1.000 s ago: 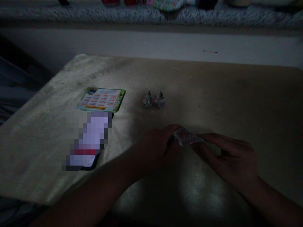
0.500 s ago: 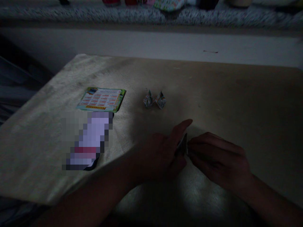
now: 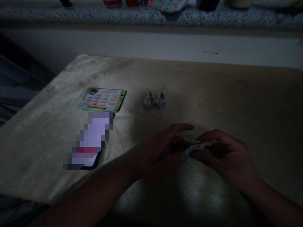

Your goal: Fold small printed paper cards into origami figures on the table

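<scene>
Between my hands is a small folded piece of printed paper (image 3: 194,147), held just above the near part of the table. My left hand (image 3: 165,151) pinches its left end, the thumb in front and the index finger stretched out above. The fingers and thumb of my right hand (image 3: 227,154) grip the paper's right end. Further back stand two small folded paper pieces (image 3: 155,101) with pointed tips, side by side and touching or nearly so. Dim light hides the paper's finer folds.
A phone (image 3: 94,135) with a lit, blurred screen lies on the table (image 3: 47,132) to the left. Behind it rests a printed calendar card (image 3: 104,99). A speckled stone ledge (image 3: 132,16) with several objects runs along the back, above a pale wall (image 3: 165,42).
The folded paper has turned from upright and pointed to lying sideways, its layers now apart. My right hand has rolled so its thumb shows, and my left index finger has lowered slightly.
</scene>
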